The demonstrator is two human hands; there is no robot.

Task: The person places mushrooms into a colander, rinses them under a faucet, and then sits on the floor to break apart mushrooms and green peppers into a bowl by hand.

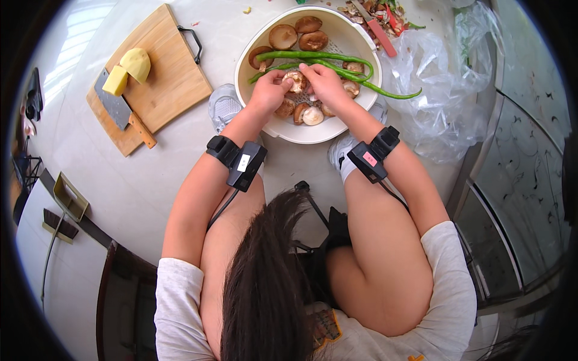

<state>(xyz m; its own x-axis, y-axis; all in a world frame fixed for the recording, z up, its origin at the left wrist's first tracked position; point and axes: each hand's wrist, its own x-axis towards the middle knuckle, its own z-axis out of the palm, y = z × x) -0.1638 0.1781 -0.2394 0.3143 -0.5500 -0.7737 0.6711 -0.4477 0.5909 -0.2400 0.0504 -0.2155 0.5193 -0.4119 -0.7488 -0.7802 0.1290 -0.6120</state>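
Observation:
Over a cream plastic basin [240, 85] with a perforated bottom, my left hand [270, 92] holds a shiitake mushroom [294, 82], its pale underside facing up. The thumb presses on the mushroom's left edge. My right hand [326, 85] is at the mushroom's right side with fingers bent; some fingertips are hidden, so its grip is unclear. Long green peppers [311, 55] lie across the basin just beyond my hands, and one tip reaches over the right rim. More shiitake mushrooms [283, 37] rest along the far side, and others [313, 116] sit at the near side.
Left of the basin, a wooden cutting board [169, 67] bears peeled potato pieces [135, 64] and a cleaver [113, 99]. A red-handled knife [381, 38] lies by vegetable scraps [397, 16] at the far right. Crumpled clear plastic bags [429, 85] lie beside the glass-fronted cabinet [519, 158].

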